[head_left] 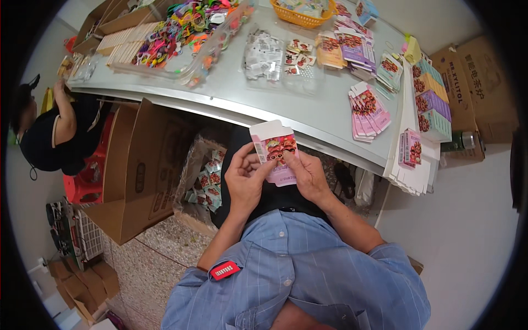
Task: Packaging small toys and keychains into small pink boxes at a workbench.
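In front of my lap I hold a flat pink carton [273,131] with a white flap at its top and a red fruit-like picture on its face. My left hand [245,177] grips its left edge, thumb across the front. My right hand [309,177] pinches its lower right side, thumb also on the front. Fingers behind the carton are partly hidden. On the table, a fanned stack of similar pink cartons [367,113] lies to the right, beyond my right hand.
The grey table [231,104] bears a clear bin of colourful trinkets [187,36], trays of small packets [264,55], a yellow basket [302,16] and filled coloured boxes [432,104]. Below are an open cardboard box [146,165] and a lined carton of small packs [192,181]. Another person [60,126] sits at left.
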Motion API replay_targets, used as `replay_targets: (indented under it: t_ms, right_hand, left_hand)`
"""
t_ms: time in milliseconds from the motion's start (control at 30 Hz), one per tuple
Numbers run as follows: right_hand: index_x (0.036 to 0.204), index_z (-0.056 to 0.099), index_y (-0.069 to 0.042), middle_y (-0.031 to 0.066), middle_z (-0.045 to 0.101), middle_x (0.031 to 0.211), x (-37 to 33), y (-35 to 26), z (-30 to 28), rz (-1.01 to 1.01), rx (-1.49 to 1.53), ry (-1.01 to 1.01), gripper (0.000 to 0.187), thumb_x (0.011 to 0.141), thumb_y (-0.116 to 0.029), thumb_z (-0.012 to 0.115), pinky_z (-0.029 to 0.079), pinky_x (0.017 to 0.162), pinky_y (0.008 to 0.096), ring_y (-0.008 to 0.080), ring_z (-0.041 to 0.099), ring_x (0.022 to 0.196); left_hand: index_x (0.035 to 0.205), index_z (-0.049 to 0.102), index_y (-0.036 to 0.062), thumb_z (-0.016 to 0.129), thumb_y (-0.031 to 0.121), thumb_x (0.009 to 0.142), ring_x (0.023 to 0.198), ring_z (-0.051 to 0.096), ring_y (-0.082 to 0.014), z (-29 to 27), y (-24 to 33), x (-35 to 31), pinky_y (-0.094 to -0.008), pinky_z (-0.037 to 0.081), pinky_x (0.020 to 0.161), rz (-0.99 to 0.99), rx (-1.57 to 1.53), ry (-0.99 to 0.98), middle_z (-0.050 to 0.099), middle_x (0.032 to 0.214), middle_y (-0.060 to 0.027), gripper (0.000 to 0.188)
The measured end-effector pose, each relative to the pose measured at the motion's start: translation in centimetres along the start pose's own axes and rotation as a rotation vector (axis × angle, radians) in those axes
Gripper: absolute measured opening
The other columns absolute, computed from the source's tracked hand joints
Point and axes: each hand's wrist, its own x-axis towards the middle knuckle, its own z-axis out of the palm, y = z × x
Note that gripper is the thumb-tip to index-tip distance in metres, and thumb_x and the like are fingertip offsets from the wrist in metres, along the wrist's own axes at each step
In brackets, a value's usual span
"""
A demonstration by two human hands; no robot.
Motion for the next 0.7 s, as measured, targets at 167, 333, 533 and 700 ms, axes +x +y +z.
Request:
replay_targets:
  t_ms: [167,333,533,700]
  right_hand:
    - [0.150,0.043,0.001,0.0096,0.064,0.128,0.1,-1.0,-0.6,-0.139,-0.118,0.016,0.047,0.109,-0.023,0.048,0.045,0.098,0.0267,0.0111,0.058,0.111]
    - [0.159,0.026,-0.001,0.0146,0.061,0.134,1.6,0.2,-1.9,-0.268,-0.005,0.034,0.061,0.105,-0.008,0.054,0.044,0.103,0.0291,0.0166,0.059,0.117]
    - [0.140,0.052,0.000,0.0109,0.067,0.116,2.2,4.0,-1.3,-0.194,0.003,-0.067,0.045,0.097,0.000,0.066,0.054,0.085,0.0283,0.0120,0.065,0.098]
    - [0.101,0.073,-0.001,0.0081,0.064,0.082,3.2,5.1,0.5,-0.213,-0.182,-0.152,0.015,0.088,-0.008,0.078,0.048,0.064,0.0255,0.0124,0.062,0.072]
  left_hand:
    - [0.144,0.044,-0.0053,0.073,-0.006,0.089,0.094,0.070,-0.0161,0.6,0.4,0.1,-0.0275,0.058,0.083,-0.028,-0.065,0.011,0.071,0.107,-0.0166,0.062]
    - [0.150,0.046,0.0022,0.072,-0.006,0.090,0.097,0.068,-0.0144,0.1,1.0,1.3,-0.0273,0.056,0.084,0.048,0.119,-0.182,0.070,0.111,-0.0121,0.066]
    - [0.144,0.051,0.0026,0.073,-0.006,0.089,0.097,0.067,-0.0132,-4.5,1.2,1.5,-0.0259,0.056,0.083,-0.130,0.182,-0.266,0.067,0.110,-0.0085,0.060]
    - [0.126,0.060,-0.0012,0.074,-0.004,0.090,0.097,0.068,-0.0128,-8.6,0.2,-0.1,-0.0248,0.057,0.084,-0.365,0.149,-0.316,0.068,0.104,-0.0078,0.038]
